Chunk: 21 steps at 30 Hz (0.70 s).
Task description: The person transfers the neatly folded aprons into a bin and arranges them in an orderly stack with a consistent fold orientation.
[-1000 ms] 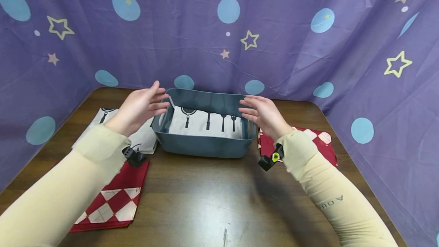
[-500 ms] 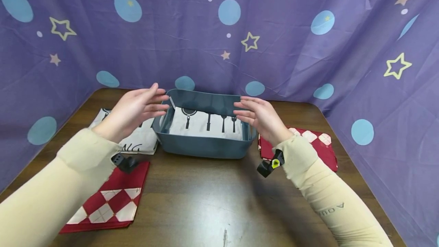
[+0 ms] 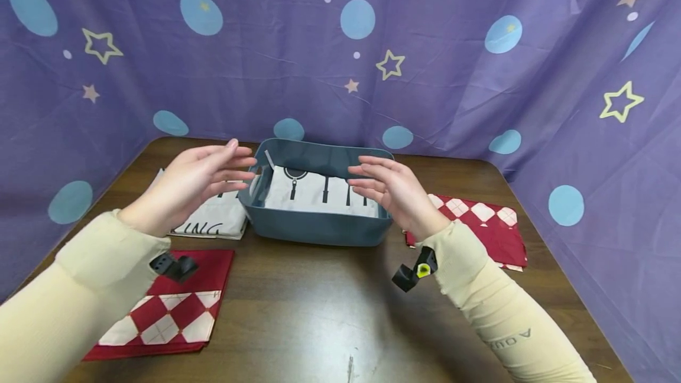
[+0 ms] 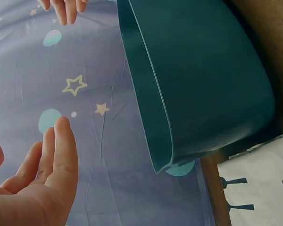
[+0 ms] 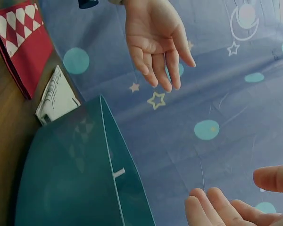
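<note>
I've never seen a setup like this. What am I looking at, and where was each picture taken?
There's no robot: these are a person's own left hand and right hand, open and holding nothing. The wide picture comes from a head-worn camera looking down; the tilted ones come from the left wrist camera and right wrist camera. On the brown table stands a blue-grey bin with a white printed cloth inside. To its left lie a second white cloth and a red-and-white cloth; to its right, another red-and-white one.
</note>
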Each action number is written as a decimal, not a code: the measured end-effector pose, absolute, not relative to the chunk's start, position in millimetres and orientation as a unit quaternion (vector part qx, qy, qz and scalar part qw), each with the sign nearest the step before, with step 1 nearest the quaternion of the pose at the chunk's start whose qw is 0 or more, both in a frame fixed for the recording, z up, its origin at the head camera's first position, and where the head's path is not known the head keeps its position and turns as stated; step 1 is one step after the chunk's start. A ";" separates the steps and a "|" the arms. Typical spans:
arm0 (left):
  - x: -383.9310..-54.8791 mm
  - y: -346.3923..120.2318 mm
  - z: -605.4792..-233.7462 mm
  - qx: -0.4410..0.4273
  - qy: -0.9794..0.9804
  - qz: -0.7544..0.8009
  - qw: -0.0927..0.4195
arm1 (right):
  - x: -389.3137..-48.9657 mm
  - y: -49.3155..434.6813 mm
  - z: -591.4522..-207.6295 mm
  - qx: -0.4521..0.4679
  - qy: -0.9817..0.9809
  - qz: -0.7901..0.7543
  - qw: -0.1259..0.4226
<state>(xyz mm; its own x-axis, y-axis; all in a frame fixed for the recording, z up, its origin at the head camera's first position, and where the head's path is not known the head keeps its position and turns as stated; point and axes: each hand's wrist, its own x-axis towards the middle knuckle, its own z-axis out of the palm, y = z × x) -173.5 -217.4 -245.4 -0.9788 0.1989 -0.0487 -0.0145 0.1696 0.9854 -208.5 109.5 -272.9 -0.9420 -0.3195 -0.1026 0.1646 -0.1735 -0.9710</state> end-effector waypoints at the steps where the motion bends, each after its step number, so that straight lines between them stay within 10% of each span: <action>1: -172.9 -218.5 -245.8 0.060 0.761 0.641 0.083 | -207.1 108.0 -273.3 -0.063 0.622 -0.764 0.158; 21: -157.2 -248.4 -268.5 0.058 0.781 0.616 0.089 | -187.8 79.8 -298.2 -0.091 0.606 -0.768 0.185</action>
